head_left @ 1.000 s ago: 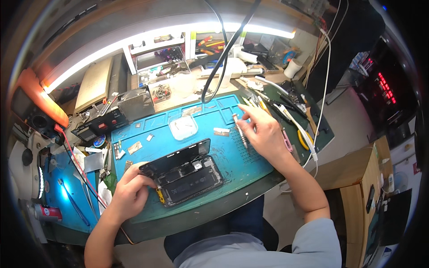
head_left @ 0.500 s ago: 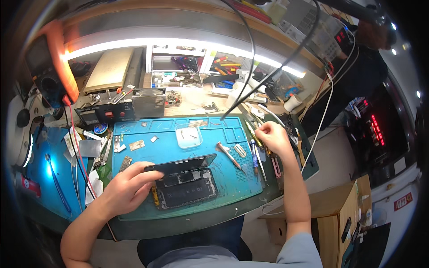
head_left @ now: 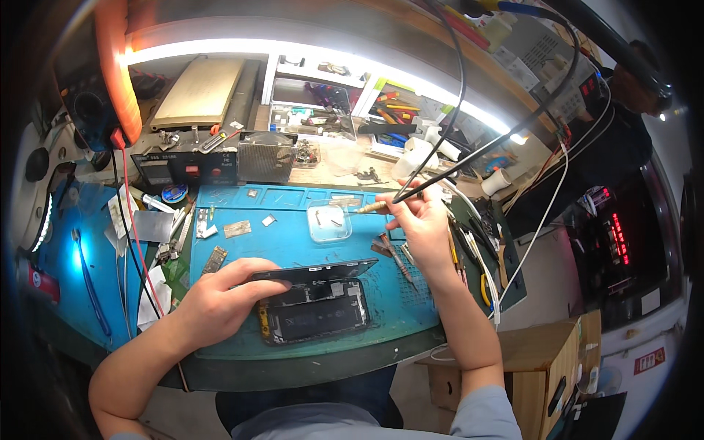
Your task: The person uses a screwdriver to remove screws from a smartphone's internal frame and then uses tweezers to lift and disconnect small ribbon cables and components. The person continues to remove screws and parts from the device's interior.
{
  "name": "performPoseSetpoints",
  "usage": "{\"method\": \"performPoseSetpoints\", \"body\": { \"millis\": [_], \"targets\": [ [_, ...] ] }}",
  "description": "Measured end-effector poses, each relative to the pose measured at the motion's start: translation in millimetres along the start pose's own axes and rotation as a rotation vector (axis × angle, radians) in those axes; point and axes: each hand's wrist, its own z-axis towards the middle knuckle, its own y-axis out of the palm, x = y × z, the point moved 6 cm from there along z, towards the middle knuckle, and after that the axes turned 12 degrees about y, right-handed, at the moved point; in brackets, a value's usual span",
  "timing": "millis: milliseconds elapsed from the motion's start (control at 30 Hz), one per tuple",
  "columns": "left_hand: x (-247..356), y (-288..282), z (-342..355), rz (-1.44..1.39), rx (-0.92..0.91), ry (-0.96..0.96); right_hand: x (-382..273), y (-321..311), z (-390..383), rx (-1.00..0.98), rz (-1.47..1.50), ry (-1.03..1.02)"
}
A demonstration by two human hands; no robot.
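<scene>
An opened smartphone lies on the blue work mat (head_left: 293, 249), its dark body (head_left: 312, 315) flat with the battery and inner parts showing. My left hand (head_left: 227, 301) pinches the left end of the phone's screen (head_left: 315, 272), which is tilted up along the body's far edge. Above the mat, the fingers of my right hand (head_left: 422, 231) close round a slim tan tool (head_left: 372, 208), its end directed left towards a small clear plastic box (head_left: 330, 222). The tool's exact kind is unclear; a black cable crosses in front of the hand. Small metal pieces lie in the box.
A screwdriver (head_left: 397, 257) lies right of the box, near several hand tools and cables (head_left: 473, 253). Metal scraps (head_left: 237, 229) dot the mat's left side. Behind stand a black bench unit (head_left: 187, 170) and a parts rack (head_left: 312, 114). A multimeter (head_left: 92, 103) hangs at left.
My right hand has come left from the tools at the mat's right side and now holds the tan tool. My left hand still holds the screen tilted. The whole view has shifted slightly.
</scene>
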Motion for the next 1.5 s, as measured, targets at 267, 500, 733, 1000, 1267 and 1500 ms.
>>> {"method": "performPoseSetpoints", "body": {
  "millis": [267, 500, 733, 1000, 1267, 1500],
  "targets": [
    [-1.5, 0.3, -0.9, -0.017, 0.01, -0.018, 8.6, 20.5, 3.9, 0.0, 0.001, -0.074],
    [-1.8, 0.0, 0.0, 0.021, 0.027, 0.02, 6.1, 14.4, 3.6, 0.06, -0.038, -0.065],
    [-4.0, -1.0, -4.5, 0.023, 0.065, -0.006, -24.3, -18.1, -39.6, 0.245, 0.006, -0.169],
    [-3.1, -3.1, -2.3, -0.128, 0.109, -0.117, -48.3, 42.5, -118.1, -0.138, 0.046, -0.775],
    [-5.5, -2.2, -3.9, -0.133, 0.137, -0.075, -32.5, 74.9, -117.9, -0.242, -0.058, -0.651],
    [-6.4, -1.4, -3.8, -0.155, 0.121, -0.107, -31.3, 77.5, -113.1, -0.27, -0.005, -0.673]
  ]
}}
